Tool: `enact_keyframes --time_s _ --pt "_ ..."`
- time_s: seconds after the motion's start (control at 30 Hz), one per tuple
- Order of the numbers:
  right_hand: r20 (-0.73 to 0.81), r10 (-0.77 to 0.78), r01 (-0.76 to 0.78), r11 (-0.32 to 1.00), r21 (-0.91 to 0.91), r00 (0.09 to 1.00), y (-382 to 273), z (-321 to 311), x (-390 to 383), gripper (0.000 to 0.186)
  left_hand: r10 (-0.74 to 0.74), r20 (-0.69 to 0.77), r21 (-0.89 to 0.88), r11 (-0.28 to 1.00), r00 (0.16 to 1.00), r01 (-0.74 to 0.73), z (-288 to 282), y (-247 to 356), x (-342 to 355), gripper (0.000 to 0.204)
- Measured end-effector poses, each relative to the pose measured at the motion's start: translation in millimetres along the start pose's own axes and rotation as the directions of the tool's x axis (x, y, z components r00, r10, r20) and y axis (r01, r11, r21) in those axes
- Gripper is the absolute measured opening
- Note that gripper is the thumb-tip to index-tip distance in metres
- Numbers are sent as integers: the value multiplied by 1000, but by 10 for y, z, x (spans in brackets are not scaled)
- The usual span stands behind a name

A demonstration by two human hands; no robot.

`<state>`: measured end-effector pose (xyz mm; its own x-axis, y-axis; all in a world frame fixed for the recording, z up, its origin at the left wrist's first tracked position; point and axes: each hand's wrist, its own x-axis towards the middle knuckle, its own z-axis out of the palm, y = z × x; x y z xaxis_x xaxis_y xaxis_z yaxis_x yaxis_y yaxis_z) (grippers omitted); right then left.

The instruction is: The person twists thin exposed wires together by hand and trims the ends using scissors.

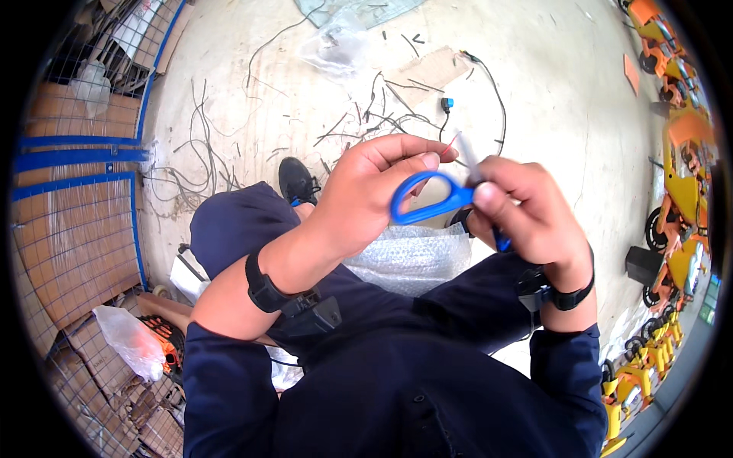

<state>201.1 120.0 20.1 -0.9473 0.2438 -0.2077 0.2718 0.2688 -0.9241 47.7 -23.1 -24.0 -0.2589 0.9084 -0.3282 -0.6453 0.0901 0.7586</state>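
Observation:
My right hand [531, 206] grips a pair of blue-handled scissors [458, 198] near the pivot. One large handle loop points left toward my other hand, and the blades point up, slightly blurred. My left hand [363, 187] is closed in a pinch, thumb against fingers. At its fingertips shows a thin red wire [450, 146], close beside the scissor blades. Whether the blades touch the wire I cannot tell. The rest of what the left fingers hold is hidden behind the hand.
Dark cable scraps [393, 122] litter the floor ahead, around a cardboard piece [439, 72] and a blue-ended connector [447, 104]. Bubble wrap [412, 256] lies between my legs. A blue-framed mesh cage [76, 158] stands left; yellow and orange wheeled vehicles [679, 164] line the right.

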Motion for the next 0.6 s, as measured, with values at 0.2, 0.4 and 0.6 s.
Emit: enact_keyframes --time_s 0.2,0.4,0.6 --pt "-26 74 -75 997 -9 997 34 163 53 30 -97 75 -12 995 992 99 6 78 -73 24" --pt "-52 2 -6 997 -79 999 83 169 41 33 -116 103 53 992 988 111 -6 84 -82 27" --pt "-74 6 -14 995 -103 997 60 118 58 37 -106 120 63 993 987 99 0 79 -56 28"
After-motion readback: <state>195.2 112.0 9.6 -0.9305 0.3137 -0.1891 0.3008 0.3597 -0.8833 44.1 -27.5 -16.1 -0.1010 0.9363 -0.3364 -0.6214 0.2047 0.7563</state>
